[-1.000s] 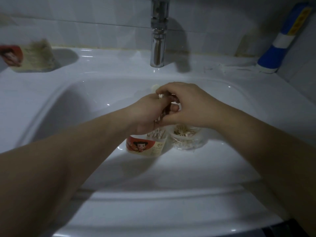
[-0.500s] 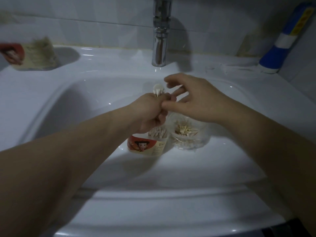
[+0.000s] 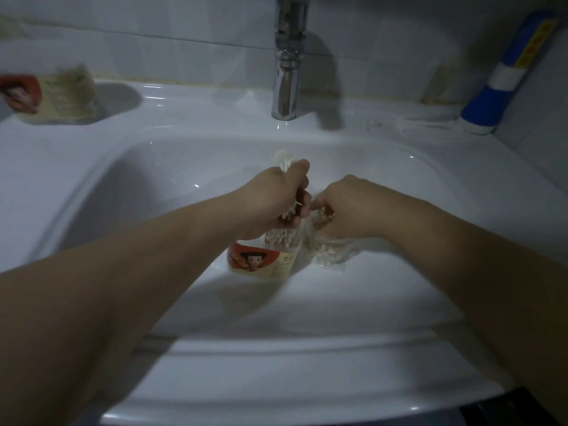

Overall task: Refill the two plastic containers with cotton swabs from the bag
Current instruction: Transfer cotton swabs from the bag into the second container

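While the left hand (image 3: 276, 201) keeps its fist closed round a bundle of white-tipped cotton swabs (image 3: 284, 161), tips poking out above the fist same as half a second ago, the right hand (image 3: 350, 210) has changed. It was up beside the left fist with fingers spread; now it's lower and further right, fingers curled down onto the mouth of the clear round plastic container (image 3: 330, 255). Can't tell whether those fingers pinch swabs or the rim, since the knuckles hide it. That container sits in the basin of the white ceramic sink (image 3: 307, 364) with loose swabs inside. It's just right of, and apparently touching, the cylindrical plastic container with a red cartoon label (image 3: 258, 259). It reads blurred now and was sharper before. The labelled container stands directly under the left fist, packed with upright swabs, position unchanged. The two hands nearly meet at the fingers above the two containers. Chrome faucet (image 3: 285, 72) is at back centre, spout over the basin's far edge. Blue-and-white bottle with a yellow label (image 3: 498, 90) leans in the back right corner of the sink deck. Red-and-beige labelled package (image 3: 49, 96) lies back left on the deck, too blurred to read. Those three haven't moved.
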### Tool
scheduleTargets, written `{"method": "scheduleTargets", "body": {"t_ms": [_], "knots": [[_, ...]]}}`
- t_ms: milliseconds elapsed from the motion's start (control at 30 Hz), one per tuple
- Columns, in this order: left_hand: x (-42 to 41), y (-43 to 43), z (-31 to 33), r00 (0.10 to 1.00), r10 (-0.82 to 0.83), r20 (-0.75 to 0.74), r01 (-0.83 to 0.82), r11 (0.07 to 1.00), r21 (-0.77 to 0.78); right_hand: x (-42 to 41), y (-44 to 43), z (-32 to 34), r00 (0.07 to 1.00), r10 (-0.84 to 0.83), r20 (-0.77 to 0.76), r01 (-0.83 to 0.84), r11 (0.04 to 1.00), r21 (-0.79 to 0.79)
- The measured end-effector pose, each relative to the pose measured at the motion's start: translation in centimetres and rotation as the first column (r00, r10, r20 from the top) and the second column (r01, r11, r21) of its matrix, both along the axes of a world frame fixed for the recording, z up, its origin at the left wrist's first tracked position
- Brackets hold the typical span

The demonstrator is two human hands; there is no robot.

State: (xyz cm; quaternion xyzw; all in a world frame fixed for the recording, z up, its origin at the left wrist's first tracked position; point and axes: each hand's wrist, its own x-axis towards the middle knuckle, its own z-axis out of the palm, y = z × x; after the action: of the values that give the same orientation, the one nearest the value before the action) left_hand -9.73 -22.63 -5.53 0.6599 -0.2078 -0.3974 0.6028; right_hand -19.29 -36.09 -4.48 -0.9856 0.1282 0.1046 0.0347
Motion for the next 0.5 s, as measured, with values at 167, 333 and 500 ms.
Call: {"method": "scheduleTargets", "body": {"t_ms": [167,333,500], "knots": [[-1.0,0.1,0.0,0.994,-0.105,-0.009,0.105,0.994,-0.017,0.7,0.2,-0.6,0.994,0.035,0.101,-0.020,0.988,-0.152],[-0.7,0.2,0.0,0.993,-0.115,-0.018,0.114,0.993,-0.036,0.9,0.4,-1.5,0.997,-0.020,0.071,0.026,0.995,-0.098],[-0.5,0.2,-0.2,0.992,-0.122,-0.035,0.120,0.992,-0.047,1.4,0.0,-1.9,0.996,-0.018,0.084,0.021,0.999,-0.025]]}}
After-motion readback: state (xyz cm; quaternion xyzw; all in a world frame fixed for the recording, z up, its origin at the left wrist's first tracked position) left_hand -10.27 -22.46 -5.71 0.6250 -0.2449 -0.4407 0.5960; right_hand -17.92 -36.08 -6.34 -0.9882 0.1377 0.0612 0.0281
